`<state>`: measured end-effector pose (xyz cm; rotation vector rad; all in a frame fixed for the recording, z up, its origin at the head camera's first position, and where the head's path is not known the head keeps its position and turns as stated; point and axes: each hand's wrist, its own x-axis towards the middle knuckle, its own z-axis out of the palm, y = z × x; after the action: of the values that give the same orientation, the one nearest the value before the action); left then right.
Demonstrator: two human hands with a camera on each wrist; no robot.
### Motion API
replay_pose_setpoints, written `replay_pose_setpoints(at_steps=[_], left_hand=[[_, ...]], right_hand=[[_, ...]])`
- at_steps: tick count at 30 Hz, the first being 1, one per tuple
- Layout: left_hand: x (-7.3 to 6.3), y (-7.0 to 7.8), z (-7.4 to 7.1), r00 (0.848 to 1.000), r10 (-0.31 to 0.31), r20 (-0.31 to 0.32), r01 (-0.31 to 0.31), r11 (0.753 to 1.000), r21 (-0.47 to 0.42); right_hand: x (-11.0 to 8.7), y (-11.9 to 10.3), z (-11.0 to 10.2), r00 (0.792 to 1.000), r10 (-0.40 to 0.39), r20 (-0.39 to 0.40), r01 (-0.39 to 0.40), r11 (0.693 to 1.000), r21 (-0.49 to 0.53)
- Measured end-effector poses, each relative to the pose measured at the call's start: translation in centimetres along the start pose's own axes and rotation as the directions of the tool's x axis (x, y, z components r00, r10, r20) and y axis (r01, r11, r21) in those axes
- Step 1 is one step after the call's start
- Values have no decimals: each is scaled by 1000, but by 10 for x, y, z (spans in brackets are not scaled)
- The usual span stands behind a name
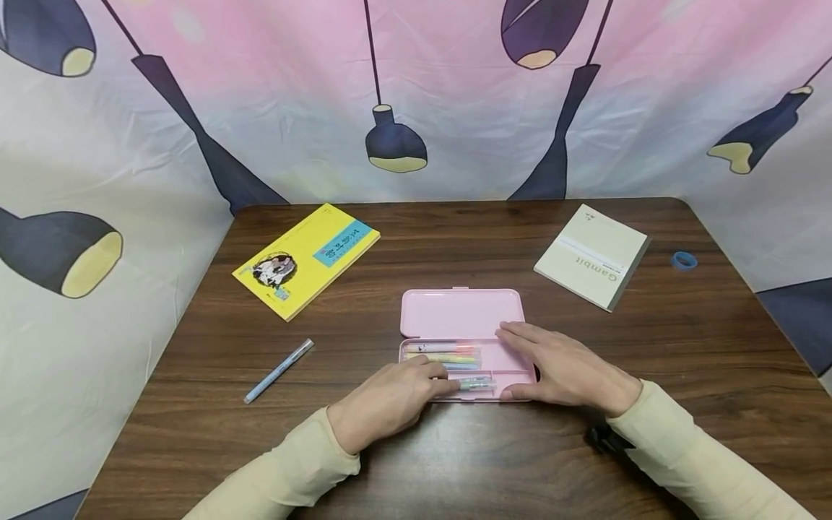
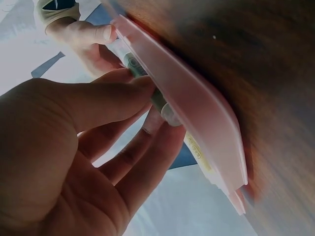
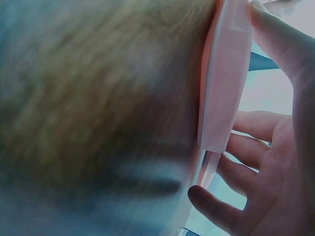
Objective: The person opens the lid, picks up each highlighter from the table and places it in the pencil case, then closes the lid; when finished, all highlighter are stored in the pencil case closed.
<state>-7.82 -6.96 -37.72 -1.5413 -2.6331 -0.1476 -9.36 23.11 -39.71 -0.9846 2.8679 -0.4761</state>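
A pink pencil case (image 1: 513, 354) lies on the table with its lid (image 1: 461, 313) folded back. My left hand (image 1: 396, 393) pinches a green pen (image 1: 477, 384) with a clear end, low at the case's front compartment. The left wrist view shows thumb and fingers around this pen (image 2: 158, 101) beside the pink wall (image 2: 192, 98). Several pens (image 1: 448, 357) in pale colours lie in the rear compartment. My right hand (image 1: 565, 365) spans the case's right end, thumb at the front rim. In the right wrist view its fingers (image 3: 251, 150) stretch along the case (image 3: 225, 83), fairly straight and spread.
A blue capped pen (image 1: 278, 371) lies left of the case. Farther back are a yellow book (image 1: 305, 260) on the left and a pale notebook (image 1: 588, 256) on the right. A blue ring-shaped roll (image 1: 684, 260) sits near the table's right edge. Behind hangs a printed cloth (image 1: 455, 94).
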Motion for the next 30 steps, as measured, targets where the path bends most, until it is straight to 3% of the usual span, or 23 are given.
replay_pose_setpoints(at_steps=[21,30], left_hand=[[-5,-1,-3,1000,-27,-12,27,999,-29],[-20,-14,-10,993,-60,-97,48,991,-126]], right_hand=[[-1,0,1,1000,5,-3,-5,1000,-6],[-1,0,1,1000,-12,-19,12,1000,-15]])
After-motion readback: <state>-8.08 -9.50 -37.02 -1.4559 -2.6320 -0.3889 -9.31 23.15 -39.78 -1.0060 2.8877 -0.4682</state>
